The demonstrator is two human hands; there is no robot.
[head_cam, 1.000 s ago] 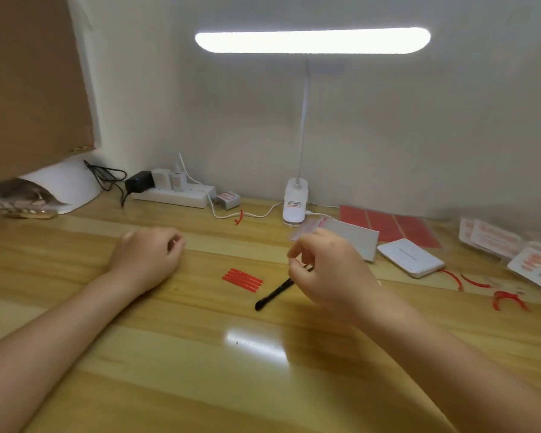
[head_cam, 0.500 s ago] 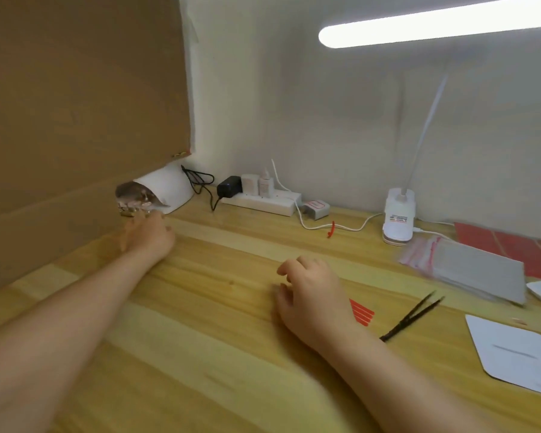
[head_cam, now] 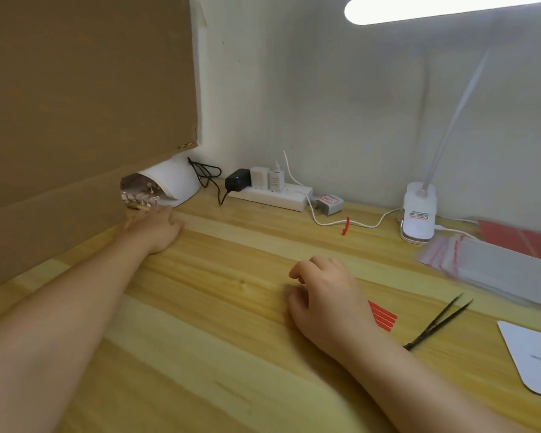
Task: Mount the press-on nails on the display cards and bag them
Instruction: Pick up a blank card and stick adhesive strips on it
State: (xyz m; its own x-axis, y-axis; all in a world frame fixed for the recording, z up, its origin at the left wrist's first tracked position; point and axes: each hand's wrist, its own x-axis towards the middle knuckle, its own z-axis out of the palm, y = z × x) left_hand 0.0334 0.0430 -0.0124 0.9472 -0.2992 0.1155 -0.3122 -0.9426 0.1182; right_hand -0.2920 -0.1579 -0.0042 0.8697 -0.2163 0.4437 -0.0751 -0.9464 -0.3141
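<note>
My left hand point(head_cam: 155, 228) stretches to the far left, its fingertips touching a wooden strip point(head_cam: 137, 207) that carries several press-on nails point(head_cam: 139, 198) on small stands. The strip lies in the mouth of a white nail lamp point(head_cam: 175, 182). My right hand point(head_cam: 327, 303) rests on the wooden table point(head_cam: 219, 307) with loosely curled fingers and holds nothing. To its right lie red adhesive strips point(head_cam: 383, 315), black tweezers point(head_cam: 438, 323) and a white display card point(head_cam: 531, 354). A stack of clear bags point(head_cam: 497, 270) sits further back.
A brown cardboard panel point(head_cam: 75, 104) walls off the left side above the nail lamp. A power strip point(head_cam: 272, 195) with plugs and cables runs along the back wall. The desk lamp's base point(head_cam: 417, 217) stands at the back right, beside red sheets point(head_cam: 519, 235).
The view swung left. My left hand reached from mid-table to the strip of nails at the nail lamp. My right hand let go of the tweezers and settled on the table.
</note>
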